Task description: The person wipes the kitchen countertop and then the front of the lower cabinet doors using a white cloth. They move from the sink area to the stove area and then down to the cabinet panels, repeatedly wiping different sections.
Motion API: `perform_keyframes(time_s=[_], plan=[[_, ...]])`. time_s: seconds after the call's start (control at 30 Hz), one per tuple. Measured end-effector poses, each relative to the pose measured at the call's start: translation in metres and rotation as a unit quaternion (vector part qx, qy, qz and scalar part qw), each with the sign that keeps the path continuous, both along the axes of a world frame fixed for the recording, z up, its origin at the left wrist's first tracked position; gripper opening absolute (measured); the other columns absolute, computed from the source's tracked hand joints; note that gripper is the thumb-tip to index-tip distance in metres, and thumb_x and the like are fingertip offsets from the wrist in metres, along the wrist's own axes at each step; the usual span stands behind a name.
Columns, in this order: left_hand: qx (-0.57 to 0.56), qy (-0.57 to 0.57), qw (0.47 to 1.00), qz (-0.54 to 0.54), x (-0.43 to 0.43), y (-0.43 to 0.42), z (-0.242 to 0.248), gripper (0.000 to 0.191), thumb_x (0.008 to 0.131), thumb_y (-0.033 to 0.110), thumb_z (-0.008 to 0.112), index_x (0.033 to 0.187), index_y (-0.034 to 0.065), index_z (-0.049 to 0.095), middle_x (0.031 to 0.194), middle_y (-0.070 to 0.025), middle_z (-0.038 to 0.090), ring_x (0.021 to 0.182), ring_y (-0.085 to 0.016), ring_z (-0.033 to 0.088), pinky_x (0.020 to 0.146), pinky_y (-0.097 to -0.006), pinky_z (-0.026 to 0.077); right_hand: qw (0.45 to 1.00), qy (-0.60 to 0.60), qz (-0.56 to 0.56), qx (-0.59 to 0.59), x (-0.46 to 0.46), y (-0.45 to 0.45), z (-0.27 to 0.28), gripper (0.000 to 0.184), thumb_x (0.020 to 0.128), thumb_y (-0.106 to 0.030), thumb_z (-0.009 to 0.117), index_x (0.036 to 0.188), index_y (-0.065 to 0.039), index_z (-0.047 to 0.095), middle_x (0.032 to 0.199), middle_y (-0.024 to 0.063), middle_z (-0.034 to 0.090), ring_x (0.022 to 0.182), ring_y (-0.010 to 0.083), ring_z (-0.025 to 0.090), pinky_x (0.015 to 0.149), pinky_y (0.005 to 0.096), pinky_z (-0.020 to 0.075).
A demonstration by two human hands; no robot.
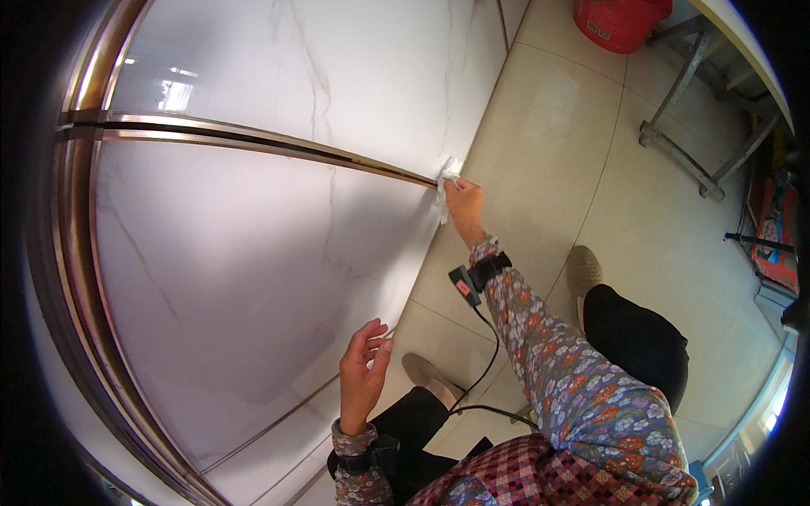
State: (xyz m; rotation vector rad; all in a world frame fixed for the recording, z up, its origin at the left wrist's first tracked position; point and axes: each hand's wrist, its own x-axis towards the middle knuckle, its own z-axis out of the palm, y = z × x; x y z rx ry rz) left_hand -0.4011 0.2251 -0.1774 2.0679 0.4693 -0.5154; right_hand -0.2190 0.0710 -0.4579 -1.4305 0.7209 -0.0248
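My right hand [464, 205] pinches a crumpled white tissue or thin cloth [450, 169]. It presses this against the end of a dark groove [272, 145] edged in bronze-coloured metal, close to the floor. White marble-patterned panels, one upper [380, 69] and one lower [240, 253] in the picture, lie on either side of that groove. Fingers loosely curled and thumb apart, my left hand [365, 367] hovers beside the lower panel with nothing seen in it. Whether it touches the panel I cannot tell.
Broad metal trim [76, 240] runs down the panels' left side. Pale tiles cover the floor [538, 145]. A red bucket [620, 25] and a metal stand's legs [680, 120] are at upper right. A black cable [497, 345] hangs from my right wrist device [465, 284].
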Motion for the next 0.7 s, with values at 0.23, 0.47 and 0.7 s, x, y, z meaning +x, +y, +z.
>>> perform_keyframes(time_s=[0.23,0.47,0.7], plan=[[0.010,-0.015,1.000,-0.007,-0.010,-0.017,0.006,0.039,0.093,0.012,0.061,0.128,0.0019,0.051,0.116,-0.0118,0.062,0.094,-0.014,0.061,0.079,-0.0284,0.051,0.975,-0.171,-0.112,-0.083,-0.005,0.013,0.031,0.020,0.086,-0.012,0.061,0.082,0.008,0.062,0.074,0.0152,0.063,0.063,0.0123,0.056,0.055,0.0315,0.0456],[0.011,-0.026,0.999,-0.019,-0.017,-0.002,0.008,0.038,0.092,0.011,0.061,0.128,0.0023,0.051,0.117,-0.0118,0.062,0.094,-0.014,0.061,0.079,-0.0281,0.051,0.999,0.006,-0.018,-0.040,-0.010,0.013,-0.058,0.022,0.082,-0.017,0.062,0.077,0.004,0.065,0.060,0.0119,0.059,0.054,0.0161,0.056,0.052,0.0358,0.0441],[-0.008,-0.010,1.000,0.000,-0.028,0.006,0.005,0.039,0.093,0.010,0.061,0.129,0.0018,0.051,0.116,-0.0096,0.061,0.096,-0.013,0.059,0.083,-0.0274,0.048,0.995,0.102,-0.008,-0.010,-0.010,0.006,-0.067,0.020,0.082,-0.017,0.063,0.083,0.002,0.069,0.060,0.0013,0.058,0.056,0.0099,0.051,0.051,0.0330,0.0419]])
